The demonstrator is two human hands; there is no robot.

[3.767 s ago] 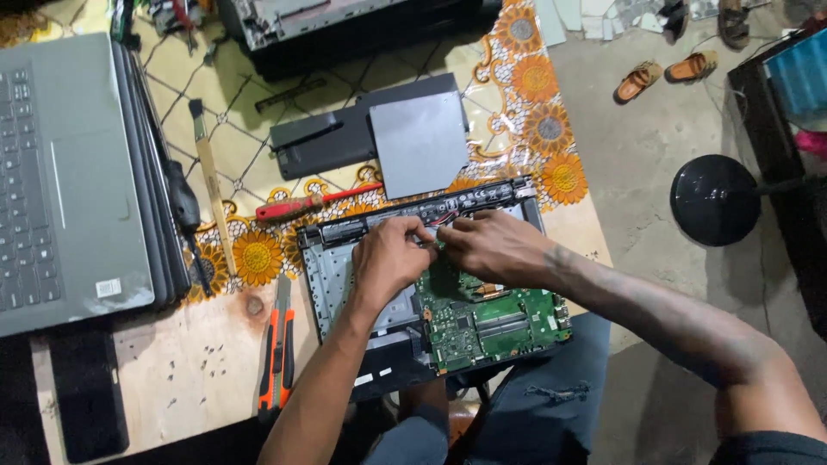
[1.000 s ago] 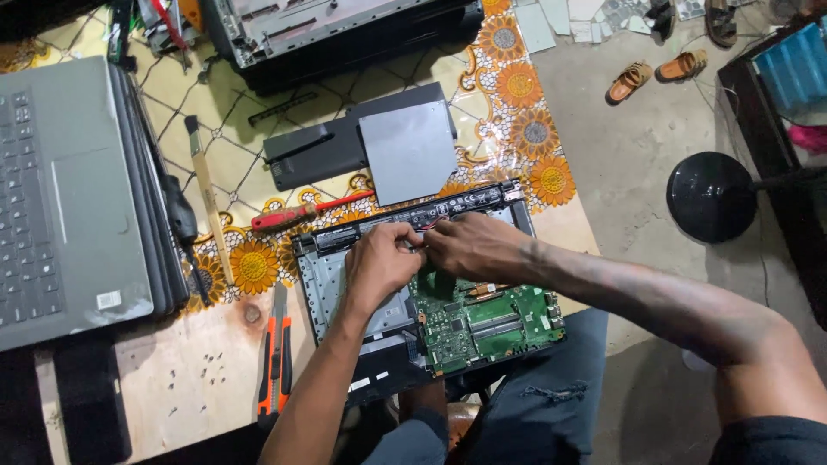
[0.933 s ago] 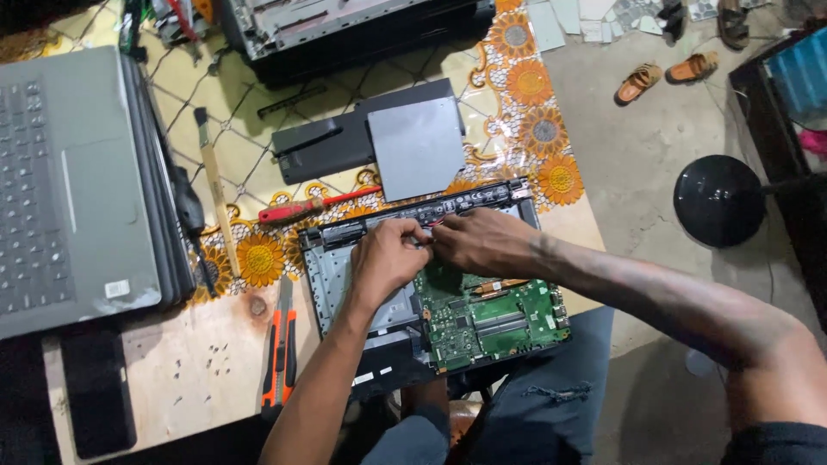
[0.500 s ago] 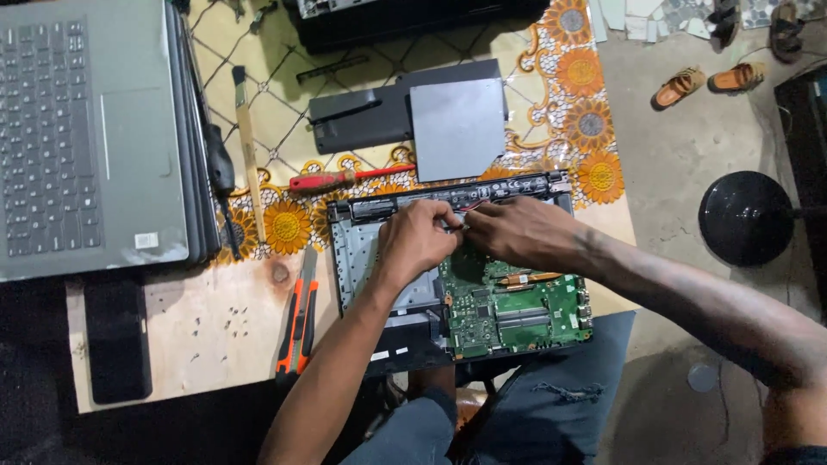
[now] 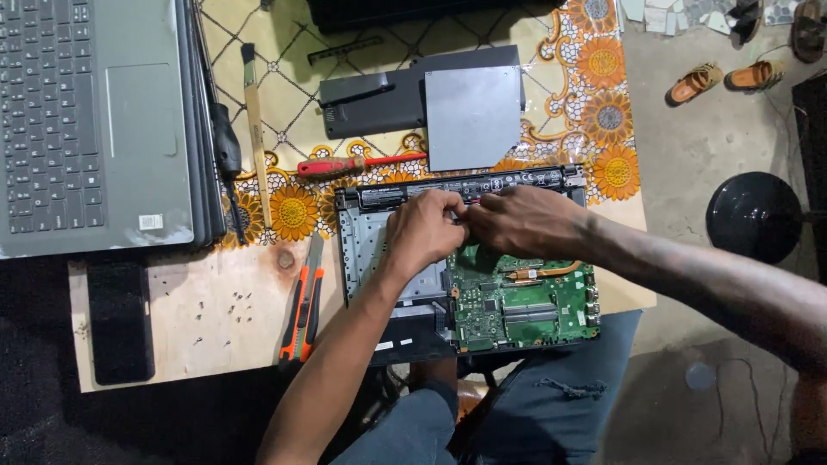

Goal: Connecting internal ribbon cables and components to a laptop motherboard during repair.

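An opened laptop base [image 5: 369, 258] lies at the table's near edge, its green circuit board [image 5: 525, 301] exposed on the right half. My left hand [image 5: 424, 232] and my right hand [image 5: 521, 222] meet over the middle of the base, just below the long black battery strip [image 5: 508, 183] at its far side. The fingertips of both hands pinch together at something small between them; what it is stays hidden under the fingers.
A grey laptop [image 5: 90, 120] sits at far left, a phone [image 5: 119, 323] below it. A red screwdriver [image 5: 353, 164], orange pliers [image 5: 301, 310], loose screws [image 5: 233, 306], a wooden-handled tool [image 5: 256, 129], a grey panel [image 5: 474, 116] lie around. A black stool [image 5: 754, 215] and sandals [image 5: 724, 79] are on the floor.
The camera view has shifted, so the table appears lower and to the right. Both hands stay together over the same spot on the laptop base with only small finger movement.
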